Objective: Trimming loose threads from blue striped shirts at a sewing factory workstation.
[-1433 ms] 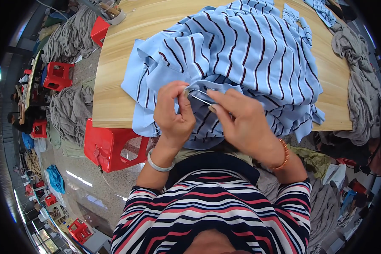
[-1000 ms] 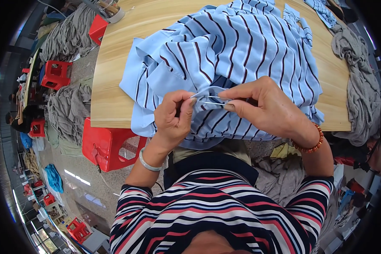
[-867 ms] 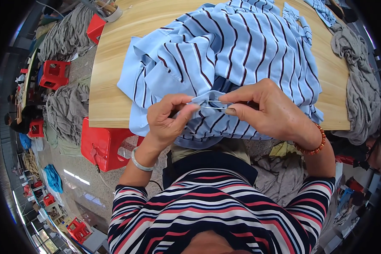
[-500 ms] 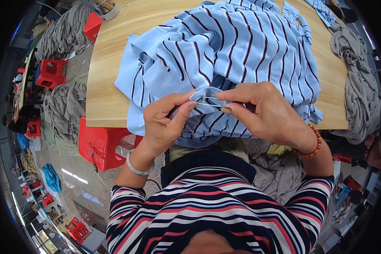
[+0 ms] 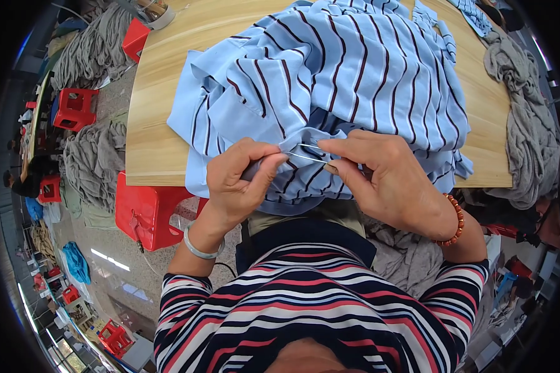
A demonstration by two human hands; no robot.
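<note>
A light-blue knit garment (image 5: 379, 81) with dark and white stripes lies heaped over the table's near edge. My left hand (image 5: 239, 177) is closed in a pinch on a folded plain-blue edge of it. Opposite, my right hand (image 5: 392, 177) pinches with thumb and index finger. Two thin whitish strands (image 5: 308, 157) span the small gap between the hands, ending at the right fingertips; whether they are thread or thin metal I cannot tell. Darker blue cloth (image 5: 322, 119) shows in a fold just beyond the fingers.
The garment rests on a wooden table (image 5: 158, 118). Grey knit cloth (image 5: 526, 124) hangs over its right side. A red stool (image 5: 146, 211) stands by the near left corner, with grey heaps (image 5: 93, 161) and another red stool (image 5: 76, 109) farther left. A container (image 5: 158, 15) sits at the far left corner.
My right hand has shifted slightly down, and the strands slant more between the hands. The left hand has edged slightly left. Both pinches stay closed.
</note>
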